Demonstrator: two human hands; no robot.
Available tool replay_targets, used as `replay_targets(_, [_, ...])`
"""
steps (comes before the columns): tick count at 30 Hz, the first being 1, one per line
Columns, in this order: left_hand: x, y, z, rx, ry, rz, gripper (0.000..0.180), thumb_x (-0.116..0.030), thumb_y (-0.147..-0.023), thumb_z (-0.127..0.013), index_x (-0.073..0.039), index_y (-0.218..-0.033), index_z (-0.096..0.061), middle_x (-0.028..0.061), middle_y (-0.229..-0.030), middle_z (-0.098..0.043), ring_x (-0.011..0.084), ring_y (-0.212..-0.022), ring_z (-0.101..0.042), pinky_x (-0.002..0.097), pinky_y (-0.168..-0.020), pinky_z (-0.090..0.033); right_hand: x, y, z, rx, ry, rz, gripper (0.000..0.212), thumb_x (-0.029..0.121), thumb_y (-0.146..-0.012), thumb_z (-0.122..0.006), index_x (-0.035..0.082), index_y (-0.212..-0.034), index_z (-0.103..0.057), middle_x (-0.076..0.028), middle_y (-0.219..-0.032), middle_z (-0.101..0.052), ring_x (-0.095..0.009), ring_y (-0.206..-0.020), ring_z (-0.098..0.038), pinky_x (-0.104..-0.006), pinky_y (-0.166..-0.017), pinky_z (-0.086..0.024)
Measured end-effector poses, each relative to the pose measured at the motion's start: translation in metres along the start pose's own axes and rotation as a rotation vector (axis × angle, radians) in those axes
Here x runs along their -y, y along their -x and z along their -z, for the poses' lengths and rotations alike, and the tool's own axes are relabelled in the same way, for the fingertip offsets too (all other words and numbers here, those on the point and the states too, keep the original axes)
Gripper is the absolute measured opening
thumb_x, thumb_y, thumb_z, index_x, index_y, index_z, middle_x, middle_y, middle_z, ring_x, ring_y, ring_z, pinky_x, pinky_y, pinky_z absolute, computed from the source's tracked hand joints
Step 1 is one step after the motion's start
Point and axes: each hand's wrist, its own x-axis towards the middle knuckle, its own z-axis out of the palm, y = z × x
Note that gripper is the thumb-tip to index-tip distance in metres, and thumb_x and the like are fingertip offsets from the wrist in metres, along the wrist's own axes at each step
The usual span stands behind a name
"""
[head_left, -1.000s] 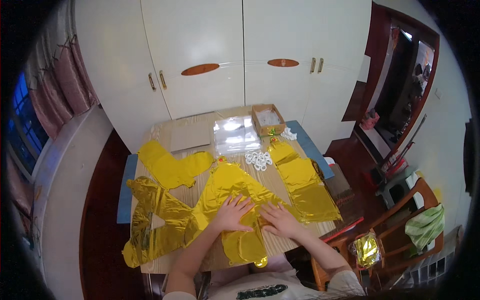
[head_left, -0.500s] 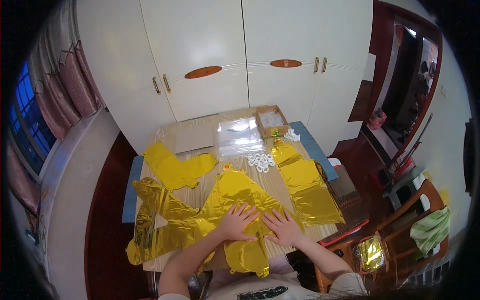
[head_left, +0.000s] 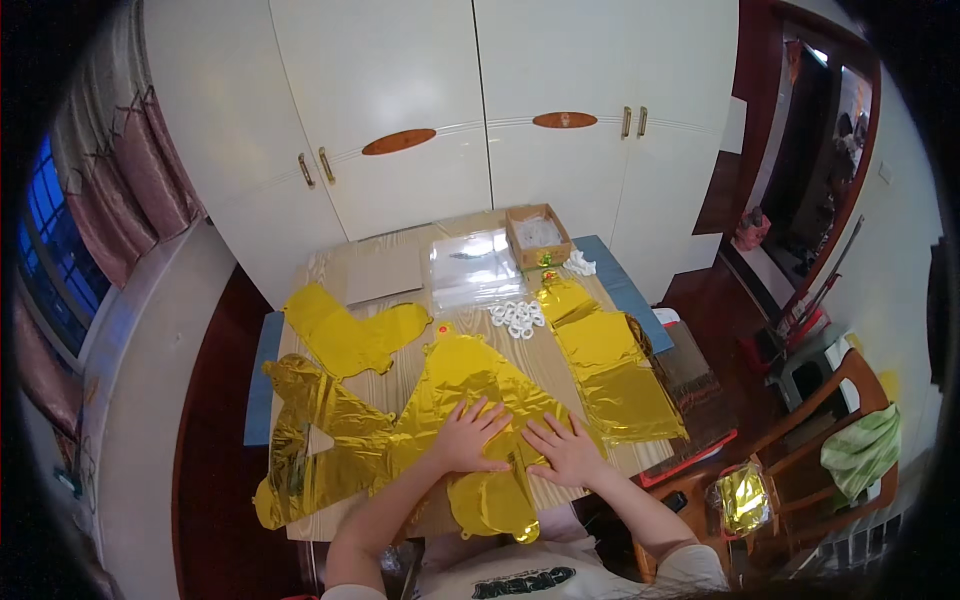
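Note:
A flat gold foil balloon [head_left: 475, 365] with wide, creased panels lies at the near middle of the table. My left hand [head_left: 470, 440] rests palm down on it with fingers spread. Beside it, my right hand [head_left: 566, 452] also presses the foil, its fingers apart and pointing away from me. Between the two hands the sheet is wrinkled. The balloon's rounded lower end [head_left: 492, 503] hangs near the front edge of the table. To the left, another crumpled gold foil balloon [head_left: 335, 455] meets the middle one; where they overlap is hard to make out.
Another flat gold balloon [head_left: 345, 335] lies far left, and a long folded one [head_left: 610, 362] lies right. Farther back are a grey-brown sheet [head_left: 385, 275], clear plastic bags [head_left: 475, 270], several white rings [head_left: 518, 318] and a cardboard box [head_left: 540, 235]. A wooden chair [head_left: 855, 385] stands right.
The view has shifted slightly, so everything sits a little differently in it. Both hands stay flat on the middle foil balloon, with hardly any movement over it.

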Motion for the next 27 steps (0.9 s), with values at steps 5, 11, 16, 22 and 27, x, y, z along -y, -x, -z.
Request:
replay_targets(5, [0.001, -0.002, 0.001, 0.022, 0.017, 0.005, 0.100, -0.081, -0.074, -0.054, -0.016, -0.148, -0.038, 0.0115, -0.153, -0.037, 0.0392, -0.141, -0.031, 0.0590, -0.113, -0.021, -0.004, 0.002, 0.002, -0.035, -0.008, 0.007, 0.071, 0.058, -0.088, -0.054, 0.012, -0.141, -0.045, -0.012, -0.149, -0.042, -0.035, -0.139, -0.036, -0.0564, -0.113, -0.023])
replay_targets(11, [0.002, 0.002, -0.002, -0.024, 0.007, 0.012, 0.098, -0.081, -0.073, -0.053, -0.017, -0.147, -0.040, 0.0092, -0.150, -0.042, 0.0351, -0.140, -0.034, 0.0583, -0.113, -0.021, -0.009, -0.003, 0.043, -0.192, 0.108, -0.422, 0.065, 0.046, -0.071, -0.078, -0.001, -0.112, -0.059, -0.015, -0.118, -0.055, -0.031, -0.113, -0.050, -0.0440, -0.092, -0.040])
replay_targets(16, [0.001, 0.000, 0.000, -0.037, 0.014, 0.001, 0.098, -0.081, -0.073, -0.053, -0.017, -0.146, -0.041, 0.0091, -0.149, -0.042, 0.0349, -0.139, -0.035, 0.0589, -0.112, -0.022, -0.023, -0.003, 0.030, -0.080, 0.029, -0.500, 0.058, 0.047, -0.065, -0.081, 0.006, -0.102, -0.063, -0.014, -0.106, -0.054, -0.032, -0.104, -0.050, -0.0443, -0.086, -0.040])
replay_targets(22, [0.003, 0.002, -0.001, -0.043, 0.001, -0.001, 0.097, -0.080, -0.073, -0.054, -0.017, -0.146, -0.042, 0.0092, -0.149, -0.043, 0.0347, -0.139, -0.035, 0.0591, -0.112, -0.024, -0.030, -0.008, 0.024, 0.001, 0.012, -0.529, 0.058, 0.048, -0.063, -0.083, 0.010, -0.102, -0.064, -0.013, -0.098, -0.058, -0.032, -0.099, -0.052, -0.0440, -0.082, -0.040])
replay_targets(27, [0.005, 0.004, -0.001, -0.025, 0.017, -0.005, 0.101, -0.082, -0.072, -0.053, -0.016, -0.148, -0.039, 0.0115, -0.150, -0.040, 0.0385, -0.140, -0.033, 0.0586, -0.113, -0.021, -0.026, -0.007, 0.035, 0.020, -0.005, -0.569, 0.064, 0.048, -0.066, -0.081, 0.013, -0.116, -0.061, -0.009, -0.092, -0.066, -0.028, -0.097, -0.058, -0.0416, -0.080, -0.040])
